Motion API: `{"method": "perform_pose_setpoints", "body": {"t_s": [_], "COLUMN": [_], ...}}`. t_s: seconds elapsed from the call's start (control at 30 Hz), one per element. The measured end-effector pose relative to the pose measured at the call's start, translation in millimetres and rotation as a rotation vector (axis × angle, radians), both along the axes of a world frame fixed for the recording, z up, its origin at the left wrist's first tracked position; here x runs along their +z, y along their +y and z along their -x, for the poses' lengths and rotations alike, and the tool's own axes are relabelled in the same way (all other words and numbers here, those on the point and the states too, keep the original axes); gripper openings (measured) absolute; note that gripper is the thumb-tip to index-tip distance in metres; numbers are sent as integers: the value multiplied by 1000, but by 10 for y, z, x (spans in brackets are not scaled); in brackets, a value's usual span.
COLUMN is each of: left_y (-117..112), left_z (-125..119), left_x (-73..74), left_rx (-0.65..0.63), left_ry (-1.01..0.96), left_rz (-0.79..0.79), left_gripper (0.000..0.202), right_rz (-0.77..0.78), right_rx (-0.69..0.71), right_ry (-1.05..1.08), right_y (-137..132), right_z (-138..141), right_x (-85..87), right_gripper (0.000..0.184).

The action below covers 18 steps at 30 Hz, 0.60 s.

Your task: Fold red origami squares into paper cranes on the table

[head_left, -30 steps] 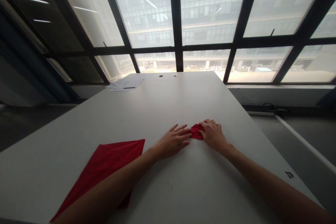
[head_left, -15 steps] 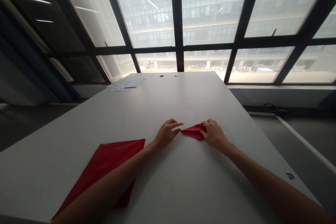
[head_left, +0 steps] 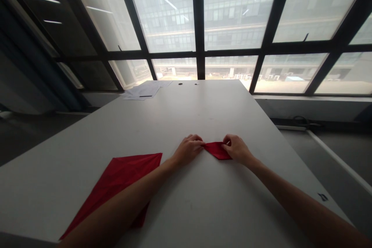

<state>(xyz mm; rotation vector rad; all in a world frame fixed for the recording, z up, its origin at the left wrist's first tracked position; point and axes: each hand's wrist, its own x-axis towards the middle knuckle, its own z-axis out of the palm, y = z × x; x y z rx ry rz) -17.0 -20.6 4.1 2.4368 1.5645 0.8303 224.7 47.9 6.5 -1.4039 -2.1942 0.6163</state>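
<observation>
A small folded piece of red paper [head_left: 217, 150] lies between my hands on the white table [head_left: 186, 186]. With fingers closed, my left hand [head_left: 190, 147] pinches its pointed left tip. On the other side, my right hand [head_left: 236, 148] grips the paper's right end between thumb and fingers. A larger red sheet [head_left: 116, 178], creased and flat, rests to the left, partly covered by my left forearm.
Loose white papers [head_left: 143, 90] with a dark pen [head_left: 145, 96] on them lie at the table's far left. A small dark mark [head_left: 322, 197] is near the right edge. Windows with dark frames [head_left: 200, 27] stand beyond the table.
My left hand has closed on the left tip of the folded red paper, where it was apart before. The paper has turned, now showing a flatter, smoother face.
</observation>
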Motion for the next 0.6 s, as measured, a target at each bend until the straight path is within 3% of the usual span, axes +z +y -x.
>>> {"method": "perform_pose_setpoints", "body": {"t_s": [0.17, 0.33, 0.5, 0.6], "left_y": [31, 28, -17, -59], "left_z": [-19, -89, -165, -212], "left_x": [-27, -17, 49, 122], "left_rx": [137, 270, 252, 162], "left_ry": [-254, -536, -780, -887], "left_rz": [-66, 60, 276, 401], "left_gripper": [49, 61, 78, 74], "right_rz": [38, 131, 346, 404], "right_rx": [-5, -8, 4, -17], "right_ry": [205, 564, 836, 950], "right_y": [9, -49, -159, -210], "right_z": [33, 102, 145, 174], "right_x": [11, 41, 149, 194], "right_gripper": [8, 20, 29, 31]}}
